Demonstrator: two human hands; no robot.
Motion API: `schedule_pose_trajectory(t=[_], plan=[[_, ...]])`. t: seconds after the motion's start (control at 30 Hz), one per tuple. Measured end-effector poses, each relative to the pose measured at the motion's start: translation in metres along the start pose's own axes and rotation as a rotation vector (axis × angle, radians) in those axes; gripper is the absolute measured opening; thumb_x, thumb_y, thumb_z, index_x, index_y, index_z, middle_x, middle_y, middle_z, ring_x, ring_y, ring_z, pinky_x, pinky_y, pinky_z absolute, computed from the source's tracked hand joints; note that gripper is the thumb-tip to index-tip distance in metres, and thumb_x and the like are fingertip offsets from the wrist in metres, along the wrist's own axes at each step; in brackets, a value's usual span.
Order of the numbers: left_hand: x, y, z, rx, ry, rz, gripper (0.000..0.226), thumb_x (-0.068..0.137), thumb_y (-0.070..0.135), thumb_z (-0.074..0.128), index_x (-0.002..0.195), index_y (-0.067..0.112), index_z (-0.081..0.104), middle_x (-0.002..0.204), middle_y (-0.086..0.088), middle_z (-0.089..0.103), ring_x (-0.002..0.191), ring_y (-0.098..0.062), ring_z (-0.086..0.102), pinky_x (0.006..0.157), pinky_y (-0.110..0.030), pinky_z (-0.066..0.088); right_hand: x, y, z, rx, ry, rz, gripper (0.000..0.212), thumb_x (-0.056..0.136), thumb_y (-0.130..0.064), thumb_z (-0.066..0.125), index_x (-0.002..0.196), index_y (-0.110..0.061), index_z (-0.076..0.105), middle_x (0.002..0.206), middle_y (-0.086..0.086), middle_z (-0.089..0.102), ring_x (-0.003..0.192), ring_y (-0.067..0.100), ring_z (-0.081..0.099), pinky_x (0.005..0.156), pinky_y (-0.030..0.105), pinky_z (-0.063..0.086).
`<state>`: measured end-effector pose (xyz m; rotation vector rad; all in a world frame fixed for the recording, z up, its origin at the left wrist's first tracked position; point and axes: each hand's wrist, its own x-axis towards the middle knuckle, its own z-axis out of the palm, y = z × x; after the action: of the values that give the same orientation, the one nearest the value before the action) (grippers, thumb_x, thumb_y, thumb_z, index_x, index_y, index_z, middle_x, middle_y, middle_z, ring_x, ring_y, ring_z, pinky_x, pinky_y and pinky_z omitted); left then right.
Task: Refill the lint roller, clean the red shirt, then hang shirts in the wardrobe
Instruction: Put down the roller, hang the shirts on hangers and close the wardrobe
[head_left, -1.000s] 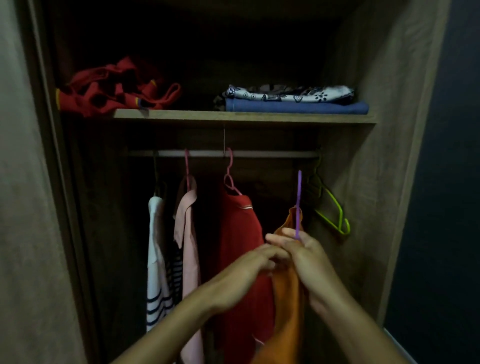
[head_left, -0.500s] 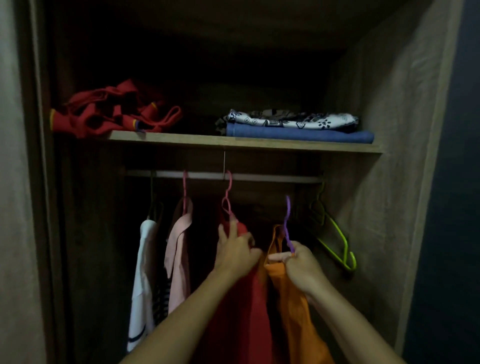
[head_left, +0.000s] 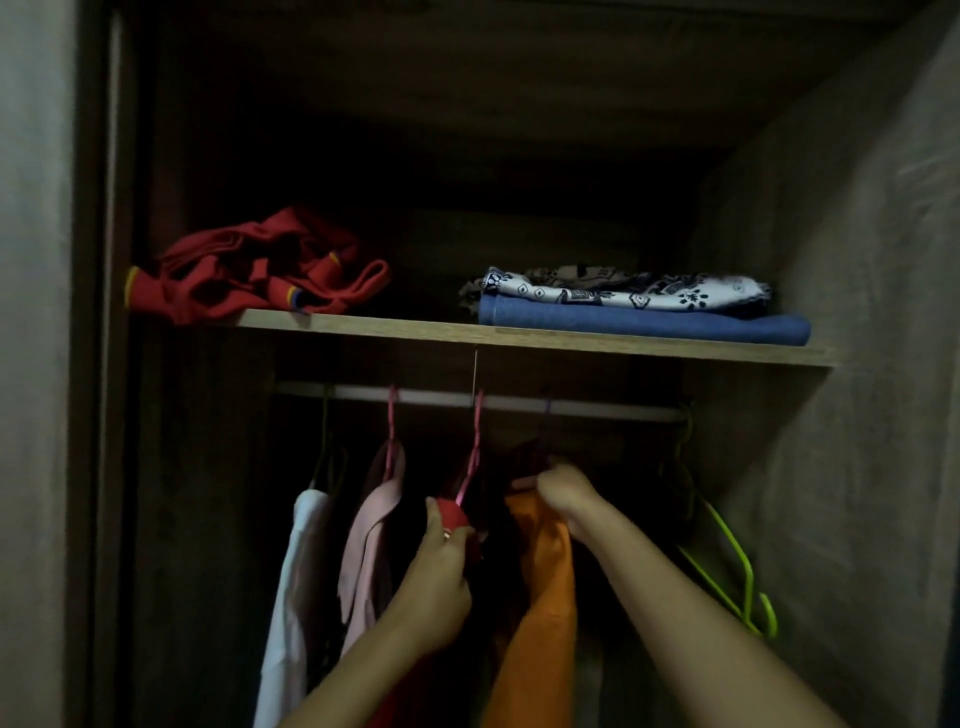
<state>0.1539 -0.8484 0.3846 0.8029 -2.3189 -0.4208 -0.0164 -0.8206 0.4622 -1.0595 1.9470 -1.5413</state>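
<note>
Inside the open wardrobe a pale rail (head_left: 597, 408) runs under the shelf. The red shirt (head_left: 452, 514) hangs from it on a pink hanger (head_left: 474, 441), and my left hand (head_left: 441, 582) pinches the shirt at its shoulder. Right beside it my right hand (head_left: 563, 493) grips the top of an orange shirt (head_left: 543, 597), holding it up close under the rail. A purple hook (head_left: 547, 407) shows at the rail above that hand. Whether the hook rests on the rail is too dark to tell.
A white shirt (head_left: 293, 597) and a pink shirt (head_left: 366, 530) hang at the left. Empty green hangers (head_left: 727, 566) dangle at the right. The shelf (head_left: 415, 332) carries a crumpled red garment (head_left: 249, 270) and folded blue and patterned cloths (head_left: 639, 312).
My right hand has lifted the orange shirt and its purple hanger up to the rail. My left hand stayed on the red shirt's shoulder. My view tilted upward.
</note>
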Motion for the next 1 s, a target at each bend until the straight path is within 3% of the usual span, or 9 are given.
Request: schedule_pose_trajectory(t=[0.2,0.3,0.43,0.6,0.7,0.8,0.9,0.97,1.0], plan=[[-0.002,-0.001,-0.001,-0.008,0.011,0.020,0.052,0.092,0.000,0.042,0.142,0.015,0.039,0.159,-0.014,-0.017,0.140,-0.028,0.034,0.112,-0.020,0.028,-0.008,0.021,0.011,-0.173,0.060,-0.095,0.023,0.094,-0.007,0.045,0.105,-0.014,0.063,0.107,0.010,0.069,0.098,0.023,0.065,0.089,0.037,0.054],[-0.003,-0.002,0.000,0.006,0.013,0.014,0.052,0.091,0.000,0.043,0.141,0.014,0.040,0.159,-0.016,-0.013,0.140,-0.029,0.033,0.113,-0.022,0.026,-0.030,0.032,0.012,-0.342,0.158,-0.169,0.034,0.089,-0.010,0.057,0.122,-0.017,0.058,0.112,0.005,0.066,0.103,0.020,0.064,0.085,0.028,0.054],[-0.008,-0.001,0.003,0.022,-0.029,0.014,0.066,0.085,-0.006,0.042,0.148,0.012,0.030,0.158,-0.018,-0.015,0.140,-0.033,0.033,0.113,-0.031,0.031,-0.074,0.053,0.016,-0.507,0.120,-0.241,0.087,0.089,-0.006,0.057,0.154,-0.023,0.001,0.147,0.003,0.039,0.128,0.019,0.048,0.103,0.031,0.044],[-0.025,0.009,-0.001,0.114,-0.121,-0.017,0.096,0.079,-0.013,0.047,0.153,0.019,-0.006,0.152,-0.015,-0.035,0.114,-0.033,0.058,0.078,-0.028,0.051,-0.099,0.073,0.013,-0.567,0.133,-0.295,0.089,0.094,-0.009,0.048,0.149,-0.025,-0.020,0.159,0.003,0.021,0.135,0.022,0.040,0.107,0.035,0.040],[-0.032,0.010,-0.008,0.167,-0.128,0.003,0.101,0.079,-0.014,0.049,0.151,0.018,-0.014,0.152,-0.014,-0.036,0.108,-0.023,0.060,0.065,-0.012,0.043,-0.108,0.060,0.006,-0.608,0.180,-0.241,0.082,0.094,-0.002,0.043,0.151,-0.019,-0.013,0.147,0.007,0.042,0.120,0.022,0.054,0.095,0.029,0.045],[-0.038,0.003,-0.018,0.161,-0.094,-0.025,0.101,0.083,-0.011,0.051,0.149,0.019,-0.019,0.154,-0.011,-0.032,0.116,-0.020,0.057,0.064,-0.012,0.039,-0.119,0.050,0.001,-0.591,0.183,-0.173,0.075,0.096,-0.002,0.038,0.153,-0.018,-0.008,0.092,0.000,0.054,0.071,0.011,0.052,0.069,0.021,0.040],[-0.044,-0.005,-0.025,0.096,-0.076,-0.020,0.099,0.082,-0.013,0.048,0.149,0.019,-0.019,0.156,-0.010,-0.028,0.121,-0.020,0.054,0.071,-0.010,0.041,-0.131,0.051,0.000,-0.588,0.234,-0.158,0.066,0.100,-0.013,0.038,0.154,-0.017,-0.001,0.075,-0.009,0.045,0.059,0.001,0.044,0.057,0.018,0.038],[-0.051,-0.005,-0.030,0.048,-0.068,0.006,0.094,0.086,-0.010,0.044,0.149,0.021,-0.017,0.155,-0.006,-0.028,0.139,-0.023,0.035,0.095,-0.013,0.040,-0.137,0.047,0.002,-0.566,0.253,-0.179,0.066,0.101,-0.029,0.038,0.153,-0.016,-0.001,0.107,0.000,0.061,0.086,0.009,0.061,0.071,0.021,0.049],[-0.053,-0.002,-0.033,0.043,-0.041,0.031,0.087,0.091,-0.004,0.043,0.150,0.022,-0.016,0.154,0.000,-0.029,0.147,-0.020,0.018,0.111,-0.020,0.030,-0.142,0.042,0.003,-0.573,0.271,-0.202,0.070,0.100,-0.037,0.037,0.153,-0.018,-0.005,0.138,0.006,0.050,0.115,0.018,0.057,0.089,0.028,0.049]])
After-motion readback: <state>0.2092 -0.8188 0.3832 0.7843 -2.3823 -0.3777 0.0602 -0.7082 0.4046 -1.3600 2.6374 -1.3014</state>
